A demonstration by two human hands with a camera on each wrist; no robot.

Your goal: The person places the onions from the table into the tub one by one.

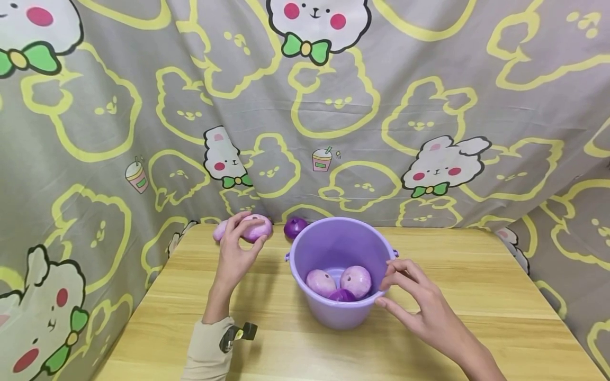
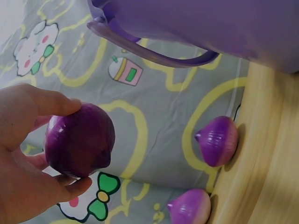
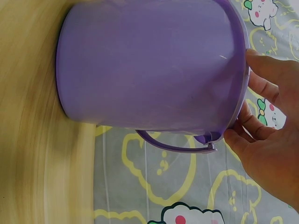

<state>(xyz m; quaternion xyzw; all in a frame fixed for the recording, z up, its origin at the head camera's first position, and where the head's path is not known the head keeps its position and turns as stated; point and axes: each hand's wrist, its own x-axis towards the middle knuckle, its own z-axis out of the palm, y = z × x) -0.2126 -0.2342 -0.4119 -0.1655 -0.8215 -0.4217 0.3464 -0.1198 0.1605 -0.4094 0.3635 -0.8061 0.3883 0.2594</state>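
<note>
One onion [image 2: 80, 140], pinched by the left hand [image 1: 237, 253], is left of the bucket [image 1: 335, 316]; the right hand [image 1: 423, 299], nearer, grips its rim [image 1: 340, 219].

Grey rabbit-print curtains [image 1: 276, 116] hang behind a wood-grain table [image 1: 500, 286]

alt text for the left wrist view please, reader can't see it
A purple onion in the left hand's grip, with two more onions on a wooden table at lower right. A purple bucket with a curved handle fills the top right, against cartoon-patterned cloth.
</note>
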